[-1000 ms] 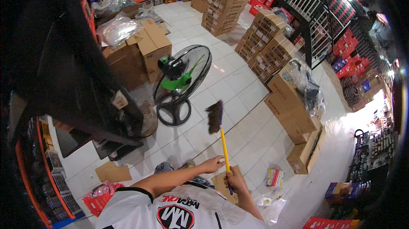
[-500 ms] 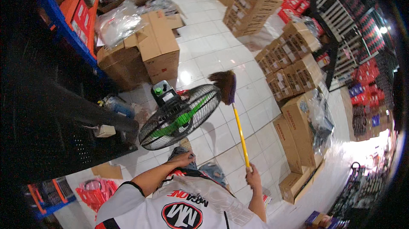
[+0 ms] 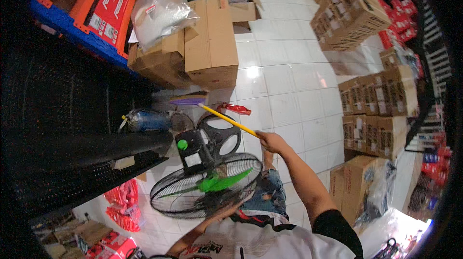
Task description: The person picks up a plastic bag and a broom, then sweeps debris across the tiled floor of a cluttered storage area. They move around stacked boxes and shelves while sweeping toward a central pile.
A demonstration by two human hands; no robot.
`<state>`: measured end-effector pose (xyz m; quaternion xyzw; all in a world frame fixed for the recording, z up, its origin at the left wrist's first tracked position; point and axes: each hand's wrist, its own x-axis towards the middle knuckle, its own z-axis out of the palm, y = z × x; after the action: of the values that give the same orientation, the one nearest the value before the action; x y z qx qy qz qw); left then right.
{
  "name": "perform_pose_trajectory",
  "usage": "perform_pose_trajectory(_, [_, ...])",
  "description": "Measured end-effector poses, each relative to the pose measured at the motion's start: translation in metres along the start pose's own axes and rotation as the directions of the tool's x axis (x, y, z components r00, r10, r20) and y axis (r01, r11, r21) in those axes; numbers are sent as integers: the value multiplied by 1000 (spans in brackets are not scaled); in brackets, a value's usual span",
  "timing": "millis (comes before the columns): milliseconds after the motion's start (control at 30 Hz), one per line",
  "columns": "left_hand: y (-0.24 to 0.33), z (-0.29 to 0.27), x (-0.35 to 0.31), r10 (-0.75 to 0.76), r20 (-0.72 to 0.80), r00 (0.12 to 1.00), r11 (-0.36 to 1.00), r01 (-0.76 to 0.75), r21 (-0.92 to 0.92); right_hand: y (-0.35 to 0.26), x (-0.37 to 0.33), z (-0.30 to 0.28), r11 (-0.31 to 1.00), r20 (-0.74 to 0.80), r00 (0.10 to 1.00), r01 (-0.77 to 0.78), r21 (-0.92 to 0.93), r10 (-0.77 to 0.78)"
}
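My right hand (image 3: 271, 142) is closed round the yellow handle of a broom (image 3: 226, 118), with the arm stretched forward. The broom's purple head is out at the far left, low by the floor in front of the cardboard boxes. A black standing fan (image 3: 193, 153) with green blades is close in front of me, left of centre. My left hand (image 3: 232, 209) is at the near edge of the fan's wire grille. Its fingers are mostly hidden and blurred there. Beside the fan's round base lies a crumpled red wrapper (image 3: 236, 109) on the tiles.
An open cardboard box (image 3: 212, 42) with clear plastic bags stands beyond the fan. To the left are a black perforated rack (image 3: 72, 162) and a blue cylinder (image 3: 149, 120). Stacked cartons (image 3: 376, 90) line the right side. Red bags (image 3: 123, 206) lie at the lower left.
The broom has swung from right of the fan across to its far left side, with my right arm reaching forward. The view has turned, and my left hand is now at the fan grille.
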<state>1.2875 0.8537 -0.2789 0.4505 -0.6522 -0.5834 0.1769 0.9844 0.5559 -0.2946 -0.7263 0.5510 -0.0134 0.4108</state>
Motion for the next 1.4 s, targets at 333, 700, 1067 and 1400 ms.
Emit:
perform_pose_trajectory(333, [24, 178, 128, -678, 3, 735, 664, 615, -425, 28, 366, 163, 973, 257, 940, 230, 4, -223])
perform_pose_trajectory(700, [114, 169, 259, -462, -261, 848, 877, 394, -276, 268, 187, -42, 908, 477, 864, 57, -416, 165])
perform_pose_trajectory(1067, [212, 60, 380, -330, -304, 894, 937, 349, 10, 324, -173, -186, 819, 282, 779, -470, -328, 560])
perform_pose_trajectory(1400, [189, 7, 421, -401, -335, 852, 911, 408, -53, 166, -66, -302, 887, -187, 867, -451, 100, 462])
